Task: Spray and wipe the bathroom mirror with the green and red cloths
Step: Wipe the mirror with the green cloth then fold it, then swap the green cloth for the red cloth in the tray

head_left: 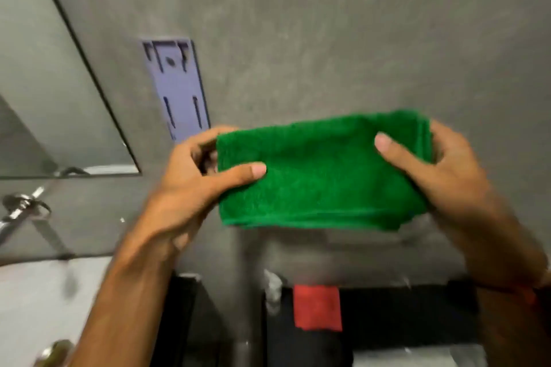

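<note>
A folded green cloth (322, 173) is held up before the grey wall (328, 24), gripped at its nine o'clock end by the left hand (190, 185) and at its three o'clock end by the right hand (447, 170), thumbs pressed on the front face; the red cloth (317, 307) is seen at six o'clock on a dark surface (402, 316); the mirror (44, 83) is set at nine o'clock, a lilac plate (179, 89) just beside it.

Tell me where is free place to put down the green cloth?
The dark surface right of the red cloth looks bare, though blurred. Left of it, the spray bottle crowds the edge. The white basin below the tap is open too.
</note>
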{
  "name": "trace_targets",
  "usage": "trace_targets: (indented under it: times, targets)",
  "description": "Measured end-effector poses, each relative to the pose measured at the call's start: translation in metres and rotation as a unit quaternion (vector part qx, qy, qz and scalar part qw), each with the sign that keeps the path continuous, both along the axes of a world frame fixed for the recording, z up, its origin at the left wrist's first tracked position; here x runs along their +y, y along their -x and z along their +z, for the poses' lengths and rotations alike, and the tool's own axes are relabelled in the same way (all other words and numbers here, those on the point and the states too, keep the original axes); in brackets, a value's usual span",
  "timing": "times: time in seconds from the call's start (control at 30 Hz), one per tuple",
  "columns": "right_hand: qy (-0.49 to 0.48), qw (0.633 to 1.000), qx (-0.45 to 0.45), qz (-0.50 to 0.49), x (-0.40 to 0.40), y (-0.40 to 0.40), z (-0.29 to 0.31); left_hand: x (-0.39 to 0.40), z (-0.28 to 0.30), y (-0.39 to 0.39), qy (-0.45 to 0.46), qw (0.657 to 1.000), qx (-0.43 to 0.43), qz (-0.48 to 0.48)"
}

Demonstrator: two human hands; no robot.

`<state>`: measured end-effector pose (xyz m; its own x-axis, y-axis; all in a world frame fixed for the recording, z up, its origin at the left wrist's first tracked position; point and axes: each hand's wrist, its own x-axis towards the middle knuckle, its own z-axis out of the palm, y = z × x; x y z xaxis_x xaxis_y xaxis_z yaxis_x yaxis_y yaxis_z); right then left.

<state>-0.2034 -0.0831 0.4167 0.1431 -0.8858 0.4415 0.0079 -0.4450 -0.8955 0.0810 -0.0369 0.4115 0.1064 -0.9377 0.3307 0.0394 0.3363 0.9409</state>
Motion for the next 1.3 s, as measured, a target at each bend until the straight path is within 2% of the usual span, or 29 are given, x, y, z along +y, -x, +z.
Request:
trace_targets:
  times: [0.07,0.17,0.3,0.4,0.53,0.6,0.67,0.7,0.77,0.8,0.83,0.93,1.07,1.3]
  targets:
    - [-0.157,0.987,0.010,0.027,0.016,0.026,-0.073,0.015,-0.068,0.018,-0.119,0.991,0.055,-0.002]
    - [-0.387,0.921,0.035,0.020,0.036,0.052,-0.178,0.042,-0.166,0.039,-0.287,0.952,0.108,-0.003]
    - [-0.562,0.824,0.071,-0.025,0.055,0.056,-0.295,0.065,-0.279,0.053,-0.460,0.884,0.077,0.004]
    - [-0.631,0.770,0.090,-0.044,0.060,0.045,-0.352,0.062,-0.349,0.066,-0.503,0.863,0.009,0.044]
    - [-0.652,0.745,0.138,-0.038,0.049,0.032,-0.390,0.045,-0.395,0.082,-0.504,0.852,-0.076,0.118]
    - [-0.648,0.742,0.167,-0.028,0.038,0.029,-0.401,0.041,-0.406,0.084,-0.495,0.852,-0.133,0.104]
    - [-0.601,0.761,0.242,-0.046,0.023,0.029,-0.413,0.039,-0.408,0.083,-0.462,0.848,-0.250,0.072]
    - [-0.570,0.768,0.282,-0.068,0.018,0.030,-0.415,0.039,-0.408,0.081,-0.434,0.825,-0.355,0.072]
    - [-0.521,0.782,0.329,-0.092,-0.002,0.027,-0.421,0.034,-0.411,0.072,-0.383,0.735,-0.549,0.109]
    - [-0.509,0.789,0.329,-0.103,-0.008,0.029,-0.421,0.034,-0.407,0.071,-0.363,0.704,-0.599,0.117]
    - [-0.498,0.792,0.338,-0.105,-0.017,0.028,-0.425,0.034,-0.407,0.067,-0.341,0.690,-0.625,0.130]
    - [-0.498,0.781,0.367,-0.082,-0.042,0.019,-0.438,0.037,-0.411,0.053,-0.282,0.667,-0.677,0.132]
    - [-0.476,0.760,0.435,-0.085,-0.054,0.006,-0.455,0.042,-0.412,0.035,-0.290,0.635,-0.708,0.112]
    - [-0.443,0.723,0.515,-0.126,-0.039,-0.015,-0.467,0.050,-0.405,0.025,-0.281,0.626,-0.716,0.127]
